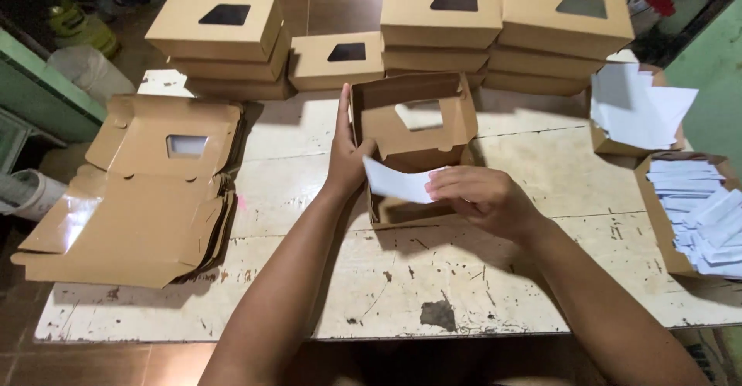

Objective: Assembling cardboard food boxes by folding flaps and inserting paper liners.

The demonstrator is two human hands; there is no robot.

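Observation:
An open brown cardboard box [413, 135] with a window cut in its raised lid stands in the middle of the worn white table [309, 293]. My left hand [345, 150] presses flat against the box's left wall and lid edge. My right hand [479, 195] holds a white paper sheet [398, 181] over the box's open base, fingers pinched on its right end.
A stack of flat unfolded box blanks [147, 193] lies at the left. Closed windowed boxes [224, 38] are stacked along the back. At the right, one open box holds white sheets [638, 108] and another holds folded white strips [703, 216].

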